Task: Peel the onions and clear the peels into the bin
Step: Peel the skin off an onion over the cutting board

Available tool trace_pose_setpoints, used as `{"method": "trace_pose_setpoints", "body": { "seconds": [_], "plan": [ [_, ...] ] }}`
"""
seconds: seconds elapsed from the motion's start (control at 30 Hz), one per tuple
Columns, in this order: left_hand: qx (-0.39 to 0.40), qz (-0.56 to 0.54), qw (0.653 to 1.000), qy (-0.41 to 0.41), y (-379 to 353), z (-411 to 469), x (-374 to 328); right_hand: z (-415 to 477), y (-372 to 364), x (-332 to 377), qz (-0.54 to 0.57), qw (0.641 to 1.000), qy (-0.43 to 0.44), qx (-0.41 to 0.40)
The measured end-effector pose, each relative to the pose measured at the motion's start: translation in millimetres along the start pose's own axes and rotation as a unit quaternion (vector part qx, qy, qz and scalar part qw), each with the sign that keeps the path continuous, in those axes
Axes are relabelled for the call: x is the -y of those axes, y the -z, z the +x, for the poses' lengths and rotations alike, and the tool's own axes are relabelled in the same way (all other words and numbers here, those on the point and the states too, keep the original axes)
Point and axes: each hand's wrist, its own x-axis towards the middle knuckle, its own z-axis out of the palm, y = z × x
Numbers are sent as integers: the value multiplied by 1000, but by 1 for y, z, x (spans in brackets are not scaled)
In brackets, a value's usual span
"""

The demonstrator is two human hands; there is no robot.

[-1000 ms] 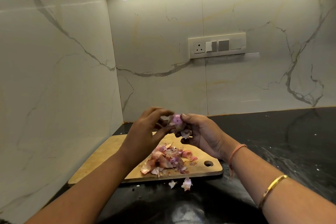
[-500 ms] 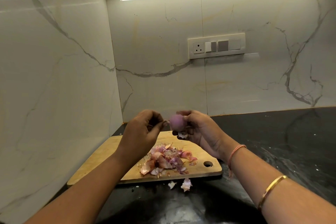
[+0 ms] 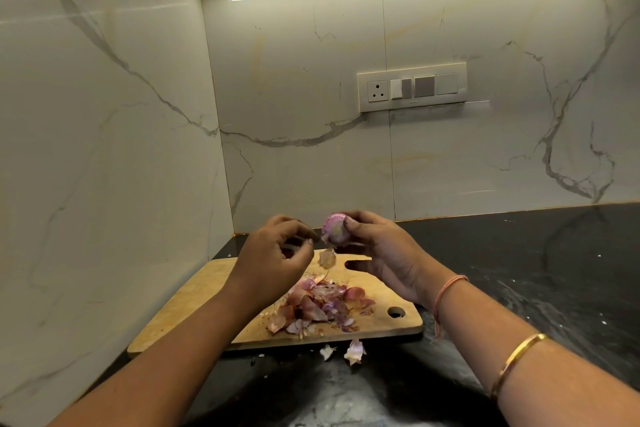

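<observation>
My right hand [image 3: 384, 250] holds a small purple onion [image 3: 333, 228] by its fingertips, above the wooden cutting board [image 3: 194, 308]. A pale strip of peel [image 3: 327, 258] hangs down from the onion. My left hand [image 3: 273, 253] is just left of the onion, fingers curled and pinched together close to it; whether it grips any peel is unclear. A heap of pink and purple onion peels [image 3: 318, 305] lies on the board under the hands. Two loose peel scraps [image 3: 353, 352] rest on the black counter in front of the board. No bin is in view.
The black counter [image 3: 519, 270] runs to the right and toward me. Marble walls close the corner at left and behind, with a switch panel [image 3: 412, 87] on the back wall. The board has a hanging hole [image 3: 396, 312] at its right end.
My left hand pulled away a little to the left from the onion. The onion was turned in my right hand, and a strip of peel now dangles below it.
</observation>
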Motion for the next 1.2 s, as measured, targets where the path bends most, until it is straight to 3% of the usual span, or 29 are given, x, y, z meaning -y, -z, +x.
{"method": "trace_pose_setpoints", "body": {
  "seconds": [0.23, 0.43, 0.7, 1.2],
  "plan": [
    [-4, -76, 996, 46, -2, 1, -4, 0, -2, 1, 65, 997, 10, 29],
    [-14, -79, 997, 21, -5, 1, -2, -1, -1, 1, 76, 997, 16, 31],
    [13, -30, 999, -9, -4, 0, 0, 2, 0, -1, 27, 999, 4, -23],
    [16, 15, 997, -71, -3, 0, 1, -1, -3, 2, 45, 999, -6, 14]
  ]
}}
